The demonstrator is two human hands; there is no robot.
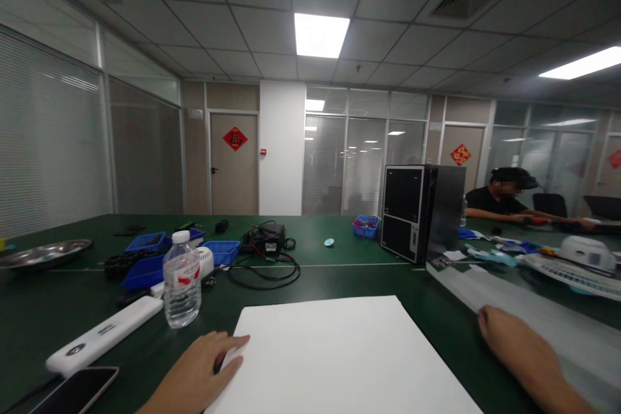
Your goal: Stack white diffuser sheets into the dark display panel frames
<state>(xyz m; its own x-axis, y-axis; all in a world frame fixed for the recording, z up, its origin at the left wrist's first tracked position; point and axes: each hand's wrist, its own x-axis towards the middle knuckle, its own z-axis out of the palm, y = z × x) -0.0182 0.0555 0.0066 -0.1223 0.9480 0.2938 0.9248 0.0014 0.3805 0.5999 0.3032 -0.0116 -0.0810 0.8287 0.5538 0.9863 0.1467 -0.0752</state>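
Observation:
A large flat white sheet (334,356), paper or board, lies on the green table in front of me. On its left edge rests my left hand (201,365), open, with the index finger and thumb apart and their tips on the white surface. To the right of the sheet, my right hand (514,339) is closed, knuckles forward. Its fingers are curled out of sight, so whatever it may hold is hidden. Under and beside that hand runs a long translucent strip (485,291) along the table.
Left of the sheet stand a water bottle (182,281), a white power strip (107,333) and a phone (77,391). Behind are blue trays (223,252), a black adapter with cables (266,239) and a computer tower (412,213). A person (509,197) sits at the far right.

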